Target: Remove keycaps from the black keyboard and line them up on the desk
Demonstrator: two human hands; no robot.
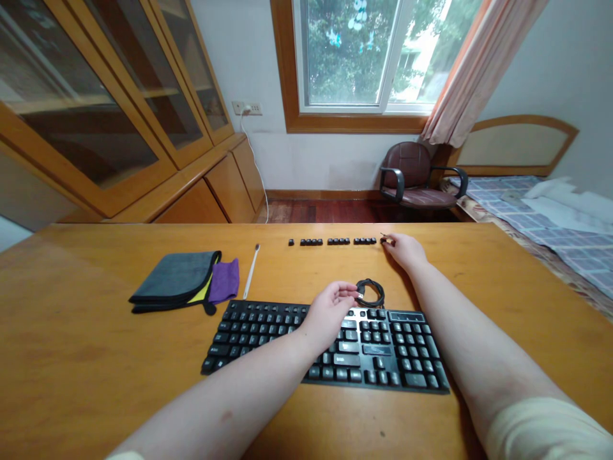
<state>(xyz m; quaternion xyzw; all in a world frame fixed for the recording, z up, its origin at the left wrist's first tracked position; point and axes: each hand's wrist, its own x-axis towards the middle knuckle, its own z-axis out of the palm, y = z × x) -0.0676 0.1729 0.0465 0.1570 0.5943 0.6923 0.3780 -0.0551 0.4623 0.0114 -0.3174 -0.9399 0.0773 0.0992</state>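
A black keyboard (pixel 378 349) lies on the table in front of me, partly hidden under my left forearm. My left hand (pixel 330 313) is above its upper edge, fingers loosely curved and apart, with nothing visible in them. Just beyond those fingertips is the keyboard's coiled black cable (pixel 382 294) with its USB plug. My right hand (pixel 405 250) reaches to the far side of the table and pinches a small black keycap (pixel 384 240). Left of it runs a line of loose black keycaps: a group (pixel 364 241), two more groups, and a single keycap (pixel 290 242).
Left of the keyboard lie a folded grey cloth (pixel 175 276), a purple cloth (pixel 225 281) and a white toothbrush (pixel 251 271). Past the wooden table's (pixel 86 358) far edge stand a chair (pixel 409 172), a bed (pixel 541 211) and a glass-door cabinet (pixel 191 153).
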